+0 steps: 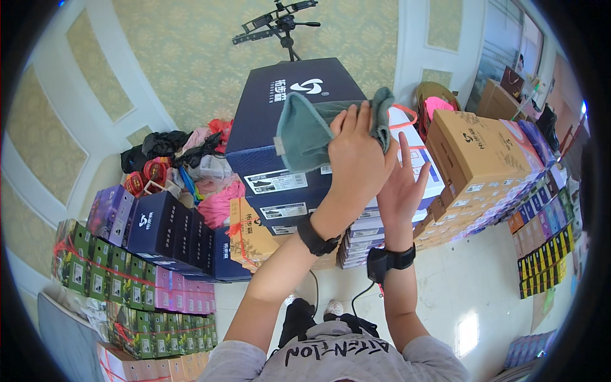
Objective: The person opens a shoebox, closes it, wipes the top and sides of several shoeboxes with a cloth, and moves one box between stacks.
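Observation:
A grey-green cloth (307, 130) is bunched under the fingers of my left hand (358, 149), which is closed on it. The cloth lies in front of the top shoe box (264, 95), a large dark blue box on a stack; whether it presses on the box I cannot tell. One wide flap of cloth spreads to the left and a bunched end sticks up at the right. Close beside the left wrist, my right hand (404, 188) is open, palm partly up and fingers apart. It is nearest to a white shoe box (433, 181) with an orange-red edge.
Tan shoe boxes (474, 149) form a long stack at the right. Green boxes (118, 274) and more dark blue boxes (159, 223) stand at the left, below a heap of bags and cloths (210, 169). A black tripod (286, 35) rises behind the top box.

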Available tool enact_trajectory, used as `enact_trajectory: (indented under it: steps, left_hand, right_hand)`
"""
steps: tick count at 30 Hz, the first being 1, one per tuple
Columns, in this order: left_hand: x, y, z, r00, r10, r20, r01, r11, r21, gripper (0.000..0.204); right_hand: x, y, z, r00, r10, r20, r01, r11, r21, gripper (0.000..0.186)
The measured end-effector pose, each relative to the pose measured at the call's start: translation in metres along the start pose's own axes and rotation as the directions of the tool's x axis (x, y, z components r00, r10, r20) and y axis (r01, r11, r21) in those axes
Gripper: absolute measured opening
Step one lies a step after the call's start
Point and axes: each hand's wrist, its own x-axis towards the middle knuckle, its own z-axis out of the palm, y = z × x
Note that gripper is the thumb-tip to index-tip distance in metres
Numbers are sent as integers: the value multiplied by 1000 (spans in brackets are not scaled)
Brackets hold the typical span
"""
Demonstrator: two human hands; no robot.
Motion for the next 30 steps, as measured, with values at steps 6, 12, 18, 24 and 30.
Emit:
enact_trajectory:
  steps: [6,12,18,24,30]
  left_hand:
    - [1,19,10,983,85,162,-81,996,-27,30]
    - [-20,-8,-26,991,33,130,-27,999,-44,35]
    - [-70,-58,-67,971,-230,60,203,934,293,49]
    - [-112,-96,-41,660,-688,-301,631,725,-276,57]
    - [-151,-27,0,664,-736,132,681,523,-513,55]
  right_hand:
    - [-6,2,-1,997,47,-55,-53,992,-114,70]
    - [-14,15,-12,999,-24,27,25,999,-49,67]
    - [-17,20,-4,987,-104,126,137,947,-290,62]
    - [-23,31,0,980,-42,196,100,951,-292,67]
    - [-30,53,-1,971,32,238,46,948,-315,70]
